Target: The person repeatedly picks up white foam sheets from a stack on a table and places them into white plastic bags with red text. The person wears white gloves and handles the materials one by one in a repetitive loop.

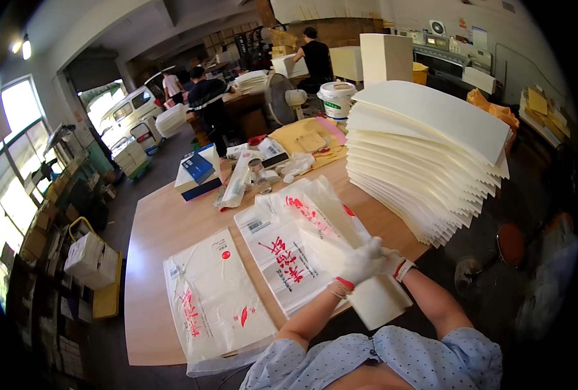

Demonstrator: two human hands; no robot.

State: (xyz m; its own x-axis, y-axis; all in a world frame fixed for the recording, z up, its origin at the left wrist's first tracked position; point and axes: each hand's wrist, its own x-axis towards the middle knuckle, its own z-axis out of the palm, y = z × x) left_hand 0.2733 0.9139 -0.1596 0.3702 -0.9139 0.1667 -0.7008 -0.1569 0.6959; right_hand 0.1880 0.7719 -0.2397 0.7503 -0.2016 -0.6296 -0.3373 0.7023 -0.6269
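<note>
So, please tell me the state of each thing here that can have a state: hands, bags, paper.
left hand: gloved, gripping the cream paper bundle
right hand: gloved, on the same bundle
cream paper bundle: partly inside a clear bag
clear bag: open, lifted
filled printed bags: lying flat
tall paper stack: fanned, leaning

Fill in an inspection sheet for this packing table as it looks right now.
Surface: wooden table, mostly covered.
Job's things: cream paper bundle going into a clear printed bag; stacks of printed bags to the left.
Clutter: tall fanned pile of cream sheets, blue box, yellow envelopes, white bucket.
Grippers: left hand and right hand, white-gloved, both grip the bundle and bag.
Cables: nothing seen.
Surroundings: people working at far tables, desk fan, white van by the doorway.
</note>
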